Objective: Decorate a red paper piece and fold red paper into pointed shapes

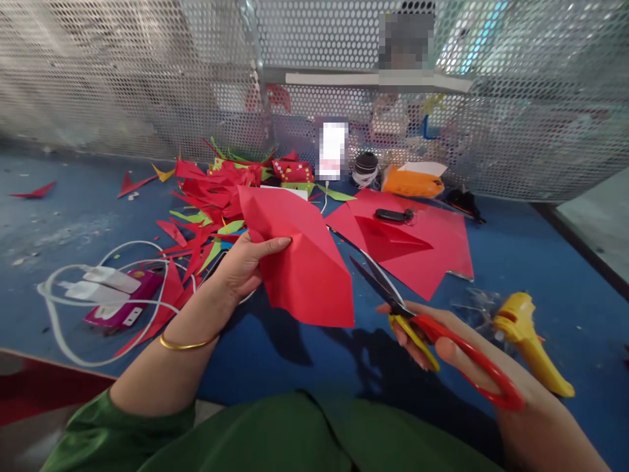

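A creased sheet of red paper [307,275] is held up over the blue table by my left hand [250,265], thumb on top and the other fingers behind it. My right hand [442,337] grips a pair of scissors [469,354] with one red and one yellow handle. The scissor blades are spread apart and point up and left, toward the paper's right edge; they look clear of it. Behind the blades lie more red sheets [442,229], with a small black object [393,215] on top.
Red and green paper scraps [221,190] are heaped at the back left. White cables and chargers [101,285] lie on a purple box [147,285]. A yellow glue gun [531,347] sits at right. A lit phone [333,147] stands before the perforated metal panel [147,85].
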A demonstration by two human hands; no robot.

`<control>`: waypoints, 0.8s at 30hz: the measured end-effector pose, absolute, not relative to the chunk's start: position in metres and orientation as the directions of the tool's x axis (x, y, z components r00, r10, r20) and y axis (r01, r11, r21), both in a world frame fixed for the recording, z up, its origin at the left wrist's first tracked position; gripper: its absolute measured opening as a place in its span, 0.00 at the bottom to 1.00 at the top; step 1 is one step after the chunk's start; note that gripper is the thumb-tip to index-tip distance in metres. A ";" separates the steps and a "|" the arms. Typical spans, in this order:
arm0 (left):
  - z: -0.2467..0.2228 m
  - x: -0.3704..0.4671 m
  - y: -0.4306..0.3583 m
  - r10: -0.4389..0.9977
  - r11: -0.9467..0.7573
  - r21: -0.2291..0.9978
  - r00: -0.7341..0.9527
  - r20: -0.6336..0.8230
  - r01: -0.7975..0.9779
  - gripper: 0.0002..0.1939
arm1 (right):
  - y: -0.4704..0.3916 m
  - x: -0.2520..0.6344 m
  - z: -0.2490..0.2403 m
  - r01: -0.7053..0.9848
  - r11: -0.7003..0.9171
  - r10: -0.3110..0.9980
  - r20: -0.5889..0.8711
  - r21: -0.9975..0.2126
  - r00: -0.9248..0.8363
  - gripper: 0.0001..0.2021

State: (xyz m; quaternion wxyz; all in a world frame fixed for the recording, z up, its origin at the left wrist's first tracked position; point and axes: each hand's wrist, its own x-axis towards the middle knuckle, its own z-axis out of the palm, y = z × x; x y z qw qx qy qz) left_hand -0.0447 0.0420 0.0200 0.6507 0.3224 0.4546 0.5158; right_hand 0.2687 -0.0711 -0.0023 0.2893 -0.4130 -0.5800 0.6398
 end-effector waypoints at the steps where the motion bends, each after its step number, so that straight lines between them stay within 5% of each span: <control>1: 0.020 -0.044 0.042 0.964 0.260 0.889 0.055 -0.259 -0.375 0.19 | -0.072 0.268 -0.001 0.114 -0.160 0.846 -0.196 -0.981 -0.497 0.38; 17: 0.015 -0.036 0.039 0.932 0.361 0.886 0.149 -0.331 -0.290 0.19 | -0.094 0.241 0.026 0.192 -0.190 0.943 -0.233 -0.963 -0.236 0.34; 24: 0.016 -0.034 0.039 0.931 0.362 0.887 0.144 -0.334 -0.285 0.19 | -0.090 0.234 0.034 0.231 -0.152 0.945 -0.209 -0.961 -0.250 0.28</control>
